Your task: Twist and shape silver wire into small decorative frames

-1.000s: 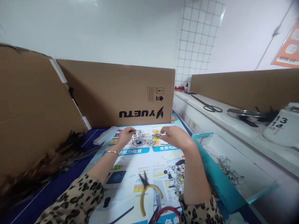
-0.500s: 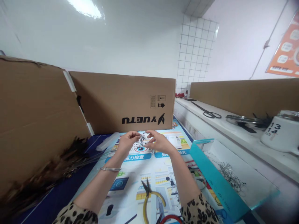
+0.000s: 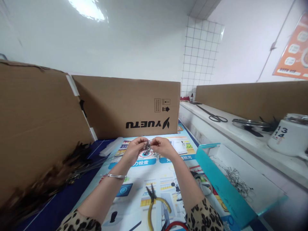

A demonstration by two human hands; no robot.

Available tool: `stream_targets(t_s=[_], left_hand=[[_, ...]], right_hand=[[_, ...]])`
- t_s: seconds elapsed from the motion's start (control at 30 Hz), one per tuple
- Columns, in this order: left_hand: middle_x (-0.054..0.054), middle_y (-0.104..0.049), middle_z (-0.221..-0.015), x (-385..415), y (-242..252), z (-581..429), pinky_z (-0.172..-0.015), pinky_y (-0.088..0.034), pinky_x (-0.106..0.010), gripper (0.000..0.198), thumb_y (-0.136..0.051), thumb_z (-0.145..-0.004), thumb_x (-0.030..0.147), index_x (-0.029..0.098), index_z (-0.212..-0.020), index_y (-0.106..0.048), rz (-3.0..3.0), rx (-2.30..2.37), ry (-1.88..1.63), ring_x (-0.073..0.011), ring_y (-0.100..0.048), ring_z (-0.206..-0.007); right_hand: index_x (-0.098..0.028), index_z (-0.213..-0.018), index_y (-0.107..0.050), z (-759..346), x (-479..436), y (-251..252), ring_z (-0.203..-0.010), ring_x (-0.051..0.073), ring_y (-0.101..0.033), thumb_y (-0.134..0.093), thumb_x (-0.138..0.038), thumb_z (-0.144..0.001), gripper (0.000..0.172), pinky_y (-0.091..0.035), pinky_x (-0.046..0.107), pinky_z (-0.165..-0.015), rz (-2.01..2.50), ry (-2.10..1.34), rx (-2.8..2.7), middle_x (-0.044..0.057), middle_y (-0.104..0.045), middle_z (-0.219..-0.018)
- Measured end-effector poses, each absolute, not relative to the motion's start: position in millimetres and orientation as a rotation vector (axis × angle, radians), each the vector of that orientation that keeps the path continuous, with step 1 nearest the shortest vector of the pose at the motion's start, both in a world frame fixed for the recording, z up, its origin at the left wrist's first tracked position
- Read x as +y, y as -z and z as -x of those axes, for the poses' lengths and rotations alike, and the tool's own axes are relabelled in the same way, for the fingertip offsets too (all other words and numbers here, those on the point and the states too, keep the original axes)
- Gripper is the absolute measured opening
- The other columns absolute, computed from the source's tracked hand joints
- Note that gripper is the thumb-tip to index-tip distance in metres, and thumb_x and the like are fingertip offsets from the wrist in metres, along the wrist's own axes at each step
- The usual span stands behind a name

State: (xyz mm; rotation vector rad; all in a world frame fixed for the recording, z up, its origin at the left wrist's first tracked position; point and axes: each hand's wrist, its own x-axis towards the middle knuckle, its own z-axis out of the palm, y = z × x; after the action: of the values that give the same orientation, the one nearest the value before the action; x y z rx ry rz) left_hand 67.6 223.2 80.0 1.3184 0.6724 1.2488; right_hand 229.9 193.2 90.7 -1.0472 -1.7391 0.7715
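Over the printed sheet, my left hand (image 3: 134, 150) and my right hand (image 3: 165, 148) meet fingertip to fingertip. Pinched between them is a small tangled piece of silvery wire (image 3: 147, 147); its exact kind is too small to make out. Both hands have their fingers closed on it. More silvery bits (image 3: 156, 155) lie on the sheet just below my right hand. Nearer to me, pliers with yellow handles (image 3: 149, 213) rest slightly open between my forearms. Beside them, a tool with a red handle (image 3: 176, 224) is partly cut off by the lower edge.
A teal box (image 3: 226, 186) at right holds a heap of thin wire pieces (image 3: 237, 181). Brown feathery stems (image 3: 55, 179) lie at left. Cardboard (image 3: 108, 106) walls the back and left. On the right ledge are scissors (image 3: 218, 118) and a white mug (image 3: 287, 136).
My right hand's fingers have closed in from a spread pose and now pinch the wire piece together with my left fingers. The hands have come closer together.
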Motion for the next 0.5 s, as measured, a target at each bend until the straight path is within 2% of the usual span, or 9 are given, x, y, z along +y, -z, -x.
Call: stream_targets(t_s=[0.2, 0.33, 0.5], left_hand=[[-0.004, -0.063, -0.078, 214.8, -89.5, -65.8, -0.061, -0.046, -0.026, 0.029, -0.074, -0.059, 0.023, 0.014, -0.083, -0.063, -1.29, 0.592, -1.132, -0.013, -0.058, -0.064], [-0.003, -0.063, -0.077, 215.8, -86.5, -67.7, -0.062, -0.046, -0.026, 0.033, -0.077, -0.055, 0.018, 0.015, -0.084, -0.062, -1.279, 0.59, -1.123, -0.013, -0.059, -0.065], [-0.001, -0.062, -0.075, 222.1, -77.6, -70.8, -0.061, -0.047, -0.026, 0.03, -0.075, -0.056, 0.017, 0.015, -0.082, -0.061, -1.255, 0.615, -1.17, -0.0117, -0.059, -0.063]], right_hand=[[-0.018, -0.077, -0.062, -235.5, 192.3, -95.9, -0.058, 0.01, -0.054, -0.058, -0.021, -0.068, 0.01, -0.041, 0.02, -0.054, 1.075, -0.742, -1.722, -0.003, -0.059, -0.064], [-0.018, -0.075, -0.064, -236.6, 193.6, -96.4, -0.058, 0.01, -0.051, -0.06, -0.022, -0.067, 0.01, -0.041, 0.021, -0.056, 1.105, -0.705, -1.695, -0.003, -0.057, -0.062], [-0.018, -0.073, -0.062, -234.0, 198.4, -91.1, -0.077, 0.014, -0.054, -0.062, -0.023, -0.067, 0.008, -0.043, 0.024, -0.069, 1.128, -0.688, -1.628, 0.0, -0.06, -0.075]])
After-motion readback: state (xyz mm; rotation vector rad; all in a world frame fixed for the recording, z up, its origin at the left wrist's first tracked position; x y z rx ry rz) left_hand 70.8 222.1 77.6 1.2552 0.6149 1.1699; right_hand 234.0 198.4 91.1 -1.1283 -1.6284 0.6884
